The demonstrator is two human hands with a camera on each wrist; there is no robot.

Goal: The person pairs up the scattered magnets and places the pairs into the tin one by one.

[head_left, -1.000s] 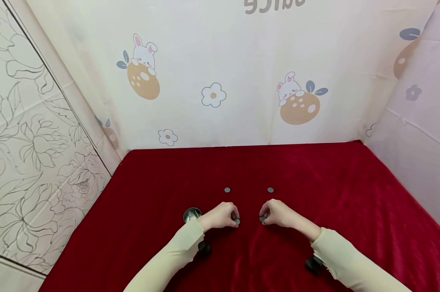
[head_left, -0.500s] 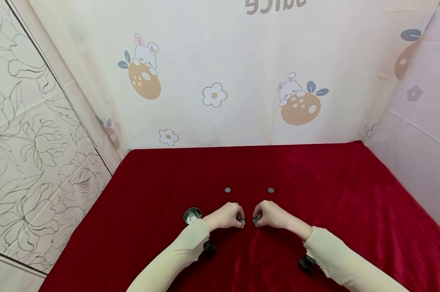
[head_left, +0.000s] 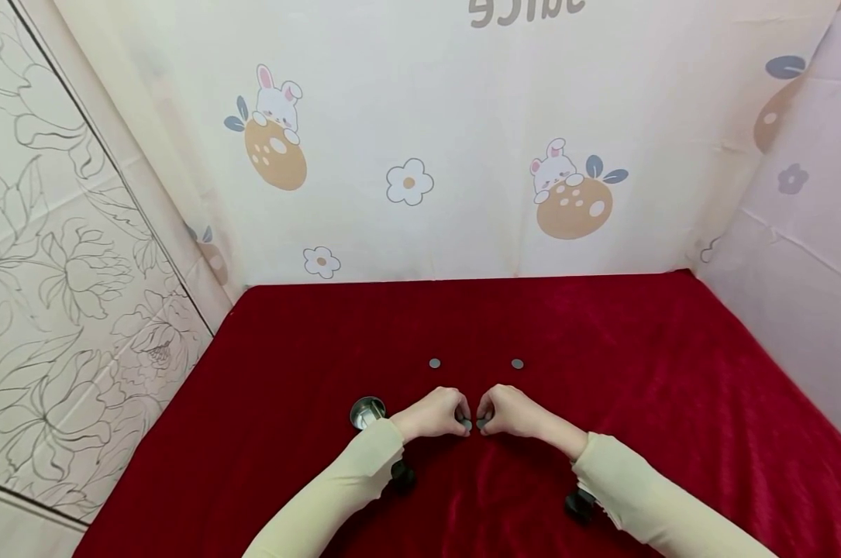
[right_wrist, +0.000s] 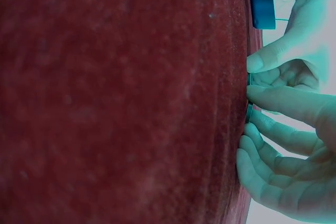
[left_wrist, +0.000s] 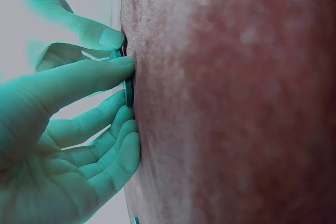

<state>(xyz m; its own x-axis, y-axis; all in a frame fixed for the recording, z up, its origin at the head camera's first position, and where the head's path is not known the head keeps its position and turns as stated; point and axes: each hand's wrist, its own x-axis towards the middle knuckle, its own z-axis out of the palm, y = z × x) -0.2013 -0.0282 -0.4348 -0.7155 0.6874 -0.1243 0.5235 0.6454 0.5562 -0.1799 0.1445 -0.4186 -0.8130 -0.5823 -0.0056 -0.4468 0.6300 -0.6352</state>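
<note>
In the head view my left hand (head_left: 434,411) pinches a small grey disc (head_left: 467,425) between thumb and fingers, low over the red cloth. Facing it, my right hand (head_left: 514,411) pinches a second grey disc (head_left: 481,424). A narrow gap parts the two hands. Seen edge-on in the left wrist view, the left hand's disc (left_wrist: 129,93) stays at the cloth surface. The right wrist view shows the right hand's disc (right_wrist: 249,113) under the thumb, partly hidden. Two more grey discs lie farther back, a left one (head_left: 435,363) and a right one (head_left: 517,363).
A small metal bowl (head_left: 367,411) with something pale in it stands beside my left wrist, partly covered by the sleeve. Red cloth (head_left: 601,333) covers the table. Patterned curtains (head_left: 462,116) hang behind and at the sides.
Both hands have moved inward, each carrying its disc, so the gap between them has shrunk. The two far discs and the bowl have stayed in place.
</note>
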